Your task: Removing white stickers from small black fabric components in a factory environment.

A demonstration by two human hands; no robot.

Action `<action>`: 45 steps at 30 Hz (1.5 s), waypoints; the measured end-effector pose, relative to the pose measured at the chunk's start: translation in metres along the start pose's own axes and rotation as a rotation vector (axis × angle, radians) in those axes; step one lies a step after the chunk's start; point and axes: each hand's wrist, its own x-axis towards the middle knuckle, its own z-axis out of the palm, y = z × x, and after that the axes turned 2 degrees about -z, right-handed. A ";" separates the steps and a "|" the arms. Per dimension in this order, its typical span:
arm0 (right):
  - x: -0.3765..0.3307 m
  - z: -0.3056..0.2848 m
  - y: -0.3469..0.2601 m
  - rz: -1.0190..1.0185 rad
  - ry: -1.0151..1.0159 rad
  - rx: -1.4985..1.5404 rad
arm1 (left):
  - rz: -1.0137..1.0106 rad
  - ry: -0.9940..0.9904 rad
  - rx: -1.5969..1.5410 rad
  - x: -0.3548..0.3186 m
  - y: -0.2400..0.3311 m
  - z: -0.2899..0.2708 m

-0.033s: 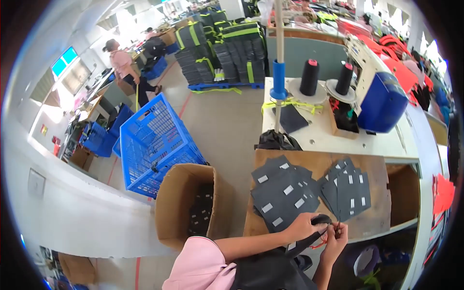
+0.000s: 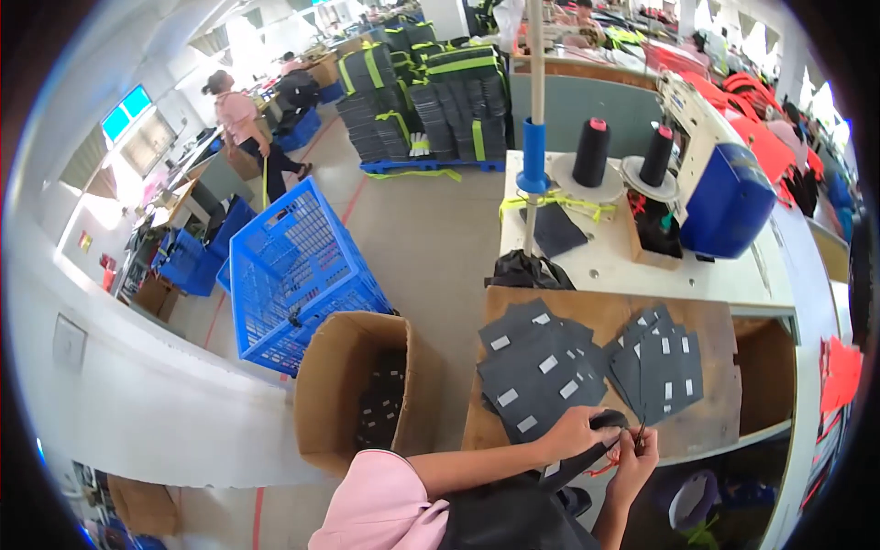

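My left hand [image 2: 576, 436] is closed on a folded dark grey fabric piece [image 2: 607, 419], which hangs down toward my lap. Close beside it, my right hand [image 2: 634, 466] grips small dark thread snips [image 2: 641, 434], their points upward at the fabric's edge. A thin red cord [image 2: 602, 469] dangles by the right hand; what it is tied to is hidden. Just beyond both hands, a fanned pile of dark grey fabric pieces [image 2: 524, 370] with white labels lies on the brown board [image 2: 710, 316]. A second labelled pile [image 2: 653, 367] lies to its right.
At left stand a cardboard box [image 2: 417, 385] with dark labelled pieces inside and a blue plastic crate [image 2: 302, 261]. Beyond the board is a white sewing table [image 2: 600, 266] with black thread cones [image 2: 591, 154] and a metal pole [image 2: 534, 82]. Farther off, a person [image 2: 240, 119] stands near stacked dark bundles [image 2: 449, 110].
The scene sits slightly lower in the picture, mostly at the far side. My hands keep almost the same place and the same hold.
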 end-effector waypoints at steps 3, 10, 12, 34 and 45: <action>0.001 -0.002 0.000 -0.363 0.014 -0.461 | -0.051 0.016 -0.099 0.000 0.002 0.001; 0.010 -0.001 -0.001 -0.878 0.084 -0.811 | -0.409 0.100 -0.284 0.017 0.001 0.005; 0.013 0.007 -0.002 -0.841 0.027 -0.728 | -0.346 0.156 -0.432 0.011 0.014 0.003; -0.027 -0.041 -0.013 -0.606 0.149 -0.806 | -0.292 0.023 -0.365 0.006 0.020 0.031; -0.026 -0.040 -0.014 -0.469 0.204 -0.680 | -0.289 0.013 -0.328 0.011 0.020 0.030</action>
